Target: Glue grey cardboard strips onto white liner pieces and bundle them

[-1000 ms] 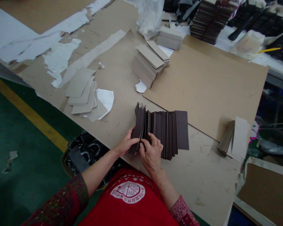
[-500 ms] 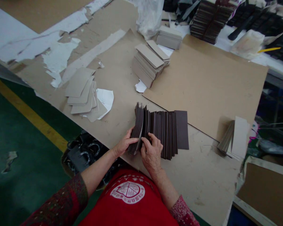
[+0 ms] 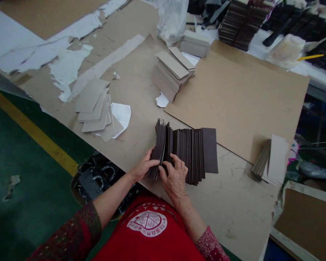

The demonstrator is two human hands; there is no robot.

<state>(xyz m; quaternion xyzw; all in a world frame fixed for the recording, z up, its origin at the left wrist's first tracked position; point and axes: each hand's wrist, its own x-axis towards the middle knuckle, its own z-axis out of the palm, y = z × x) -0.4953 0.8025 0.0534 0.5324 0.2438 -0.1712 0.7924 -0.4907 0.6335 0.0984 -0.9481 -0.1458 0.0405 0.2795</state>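
A row of dark brown cards stands on edge near the table's front edge, with one card leaning flat at the right end. My left hand grips the left bundle of these cards, thumb on the near side and fingers round the outer face. My right hand has its fingers bent in among the cards just right of that bundle. Its thumb touches the near edges beside my left thumb. The fingertips of my right hand are partly hidden between the cards.
Grey cardboard pieces lie fanned at the left, and stacks of grey card stand behind. A large brown board covers the right side. More grey cards lean near the right edge. A box of dark items sits below the table's front.
The pale card face that showed between my thumbs is no longer visible. My right thumb has shifted slightly left, towards the left bundle. My left hand stays in place.
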